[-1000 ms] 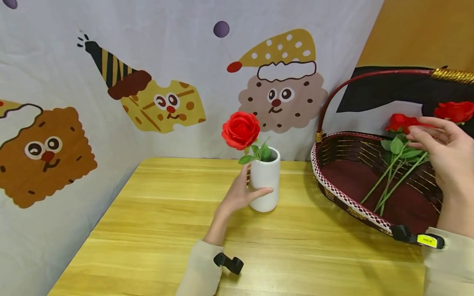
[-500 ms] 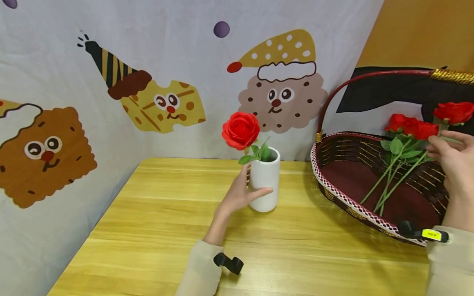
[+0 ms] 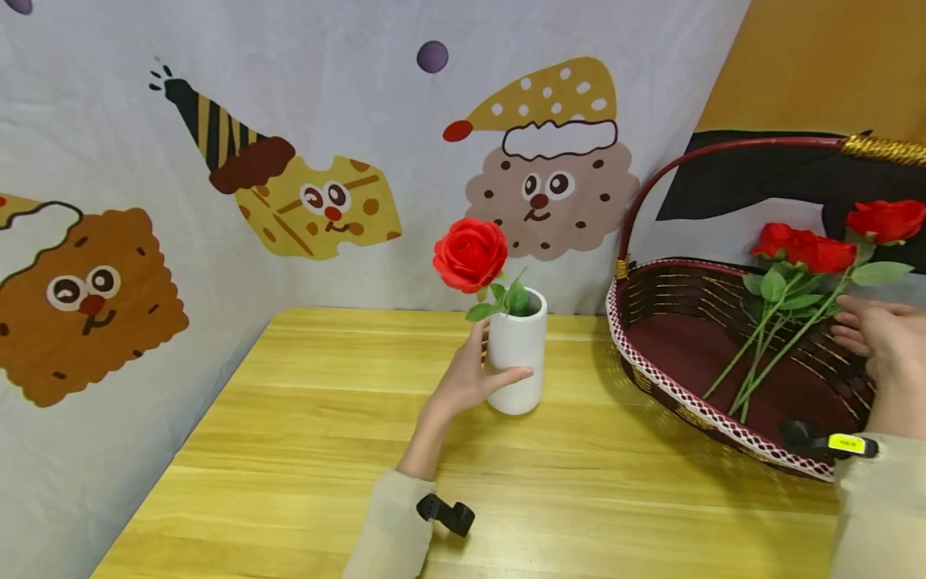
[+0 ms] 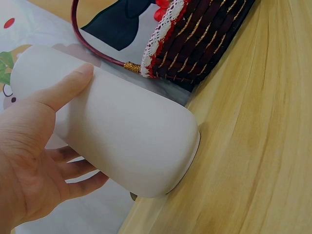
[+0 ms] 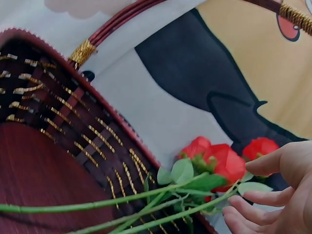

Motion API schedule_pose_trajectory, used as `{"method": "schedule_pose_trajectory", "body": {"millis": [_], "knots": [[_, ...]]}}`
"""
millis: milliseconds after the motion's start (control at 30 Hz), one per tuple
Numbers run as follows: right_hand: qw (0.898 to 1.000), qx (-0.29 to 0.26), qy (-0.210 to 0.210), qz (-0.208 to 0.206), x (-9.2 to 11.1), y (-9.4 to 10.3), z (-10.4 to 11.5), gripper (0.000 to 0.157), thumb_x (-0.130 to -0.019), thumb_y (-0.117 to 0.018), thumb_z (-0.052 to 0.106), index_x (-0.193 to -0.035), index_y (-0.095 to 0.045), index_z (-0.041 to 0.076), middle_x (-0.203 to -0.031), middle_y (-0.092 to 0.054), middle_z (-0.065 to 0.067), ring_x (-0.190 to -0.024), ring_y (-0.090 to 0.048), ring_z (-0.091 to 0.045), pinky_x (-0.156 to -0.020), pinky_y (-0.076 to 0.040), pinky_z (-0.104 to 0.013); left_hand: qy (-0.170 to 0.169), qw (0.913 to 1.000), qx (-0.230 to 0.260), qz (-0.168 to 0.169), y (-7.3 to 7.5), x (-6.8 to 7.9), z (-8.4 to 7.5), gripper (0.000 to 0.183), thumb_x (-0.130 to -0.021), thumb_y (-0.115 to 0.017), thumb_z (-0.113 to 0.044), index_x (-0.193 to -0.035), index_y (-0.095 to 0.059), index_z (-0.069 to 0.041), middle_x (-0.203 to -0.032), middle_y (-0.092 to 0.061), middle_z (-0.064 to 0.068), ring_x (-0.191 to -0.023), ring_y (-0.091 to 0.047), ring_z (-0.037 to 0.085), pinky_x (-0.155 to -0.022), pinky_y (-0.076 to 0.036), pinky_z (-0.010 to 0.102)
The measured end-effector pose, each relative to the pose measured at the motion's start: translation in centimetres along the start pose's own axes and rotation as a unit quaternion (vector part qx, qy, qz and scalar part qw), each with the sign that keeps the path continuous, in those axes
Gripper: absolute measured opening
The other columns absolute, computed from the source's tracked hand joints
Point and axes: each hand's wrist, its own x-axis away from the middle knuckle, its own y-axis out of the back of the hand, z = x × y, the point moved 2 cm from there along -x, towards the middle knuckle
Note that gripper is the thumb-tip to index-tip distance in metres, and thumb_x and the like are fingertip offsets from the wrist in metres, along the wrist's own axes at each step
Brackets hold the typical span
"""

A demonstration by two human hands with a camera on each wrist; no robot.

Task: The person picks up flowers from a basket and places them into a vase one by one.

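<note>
A white cylindrical vase (image 3: pixel 517 362) stands on the wooden table with one red rose (image 3: pixel 471 255) in it, leaning left over the rim. My left hand (image 3: pixel 463 378) grips the vase from the left, its thumb across the front, as the left wrist view also shows on the vase wall (image 4: pixel 131 126). Several red roses (image 3: pixel 817 251) with green stems lie in a dark woven basket (image 3: pixel 690 410) at the right. My right hand (image 3: pixel 893 338) is beside the stem of the rightmost rose (image 3: pixel 886 221). In the right wrist view its fingers (image 5: pixel 261 197) are parted, right by the stem and leaves.
The basket's tall handle (image 3: pixel 752 143) arches over the roses, wrapped in gold cord. White lace trims its rim. Behind the table (image 3: pixel 325 442) hangs a cloth (image 3: pixel 347 88) printed with cartoon biscuits and cheese.
My right hand has drawn back to the right and down from the rose heads to beside a stem, uncovering the blooms and a leaf. The left hand and vase have stayed put.
</note>
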Motion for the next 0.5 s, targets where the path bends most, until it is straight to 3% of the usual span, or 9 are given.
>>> {"method": "schedule_pose_trajectory", "body": {"millis": [67,233,267,367,400,433,467,500], "knots": [[0.999,0.032,-0.007,0.003,-0.5,0.0,-0.4,0.043,-0.083,-0.060,0.043,-0.122,-0.046,0.035,-0.059,-0.048,0.023,-0.046,-0.054,0.001,-0.044,-0.050,-0.022,-0.001,1.0000,0.000,-0.001,0.0,0.0,0.0,0.087,-0.072,-0.075,-0.045,-0.139,-0.021,-0.031,-0.127,-0.046,-0.006,-0.114,-0.046,0.016,-0.091,-0.042,0.036],[0.996,0.080,-0.023,0.014,-0.8,-0.2,-0.7,0.031,-0.087,-0.055,0.043,-0.116,-0.047,0.035,-0.055,-0.047,0.021,-0.043,-0.052,0.001,-0.048,-0.051,-0.024,-0.007,1.0000,0.000,-0.001,0.1,0.0,0.2,0.087,-0.072,-0.074,-0.046,-0.139,-0.021,-0.031,-0.128,-0.046,-0.006,-0.115,-0.046,0.015,-0.091,-0.042,0.036],[0.995,0.091,-0.031,0.015,-0.7,-0.3,-0.6,0.032,-0.088,-0.053,0.043,-0.119,-0.046,0.036,-0.061,-0.050,0.018,-0.044,-0.053,0.000,-0.050,-0.052,-0.025,-0.007,1.0000,0.001,-0.001,0.1,0.0,0.2,0.087,-0.072,-0.074,-0.046,-0.139,-0.021,-0.032,-0.128,-0.046,-0.007,-0.115,-0.046,0.014,-0.091,-0.042,0.035],[0.994,0.086,-0.045,0.040,-0.9,-0.3,-0.9,0.011,-0.088,-0.054,0.040,-0.100,-0.054,0.039,-0.060,-0.052,0.015,-0.045,-0.056,-0.003,-0.052,-0.053,-0.027,-0.009,1.0000,-0.001,-0.002,0.1,0.1,0.2,0.087,-0.072,-0.074,-0.046,-0.139,-0.021,-0.033,-0.128,-0.045,-0.008,-0.115,-0.046,0.012,-0.091,-0.042,0.033],[0.993,0.095,-0.053,0.049,-0.3,-0.4,-0.6,0.015,-0.091,-0.051,0.037,-0.106,-0.054,0.041,-0.060,-0.051,0.014,-0.046,-0.057,-0.004,-0.053,-0.053,-0.028,-0.009,1.0000,-0.001,-0.002,0.1,0.1,0.3,0.087,-0.072,-0.074,-0.046,-0.139,-0.021,-0.033,-0.128,-0.045,-0.009,-0.115,-0.046,0.011,-0.091,-0.042,0.033],[0.992,0.088,-0.061,0.061,0.0,-0.5,-0.6,0.012,-0.092,-0.050,0.034,-0.096,-0.057,0.042,-0.059,-0.052,0.013,-0.047,-0.058,-0.005,-0.053,-0.053,-0.029,-0.009,1.0000,0.000,-0.003,0.1,0.1,0.3,0.087,-0.072,-0.074,-0.046,-0.139,-0.021,-0.033,-0.128,-0.045,-0.009,-0.114,-0.046,0.011,-0.091,-0.042,0.033],[0.991,0.090,-0.068,0.067,0.6,-0.7,-0.3,0.015,-0.092,-0.050,0.033,-0.102,-0.057,0.041,-0.059,-0.052,0.013,-0.047,-0.059,-0.006,-0.054,-0.053,-0.030,-0.008,1.0000,-0.001,-0.003,0.1,0.1,0.3,0.087,-0.072,-0.074,-0.046,-0.139,-0.021,-0.033,-0.128,-0.045,-0.009,-0.114,-0.046,0.011,-0.091,-0.042,0.032],[0.991,0.073,-0.073,0.080,1.0,-0.8,-0.3,0.012,-0.092,-0.051,0.032,-0.089,-0.059,0.039,-0.052,-0.050,0.014,-0.047,-0.059,-0.007,-0.053,-0.053,-0.030,-0.008,1.0000,-0.001,-0.003,0.1,0.1,0.3,0.087,-0.072,-0.075,-0.046,-0.139,-0.021,-0.032,-0.128,-0.045,-0.008,-0.114,-0.046,0.011,-0.090,-0.042,0.032]]}}
